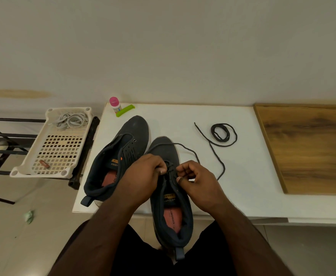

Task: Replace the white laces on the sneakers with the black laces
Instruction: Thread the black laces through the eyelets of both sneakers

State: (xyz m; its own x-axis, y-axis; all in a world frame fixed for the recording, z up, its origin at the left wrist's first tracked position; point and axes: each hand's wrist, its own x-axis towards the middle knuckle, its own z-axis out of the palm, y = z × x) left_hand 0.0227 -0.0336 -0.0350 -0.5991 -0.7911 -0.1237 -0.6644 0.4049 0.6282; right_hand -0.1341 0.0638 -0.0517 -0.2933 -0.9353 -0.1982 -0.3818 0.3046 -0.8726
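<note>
Two dark grey sneakers lie on the white table (232, 192). The left sneaker (121, 154) has bare eyelets and no lace. The right sneaker (169, 198) hangs over the table's front edge toward me. My left hand (143, 176) and my right hand (197, 180) meet over its eyelets, each pinching a black lace (185, 146) that loops out across the table to the right. A second black lace (220, 134) lies partly coiled farther right. The white laces (71, 120) sit bundled in a white basket (29, 162) at the left.
A small bottle with a pink cap (115, 105) and a green clip (125, 110) stand at the table's back edge. A wooden board (310, 148) covers the right side. The basket rests on a black metal rack (0, 136). Crumpled green paper (29, 216) lies on the floor.
</note>
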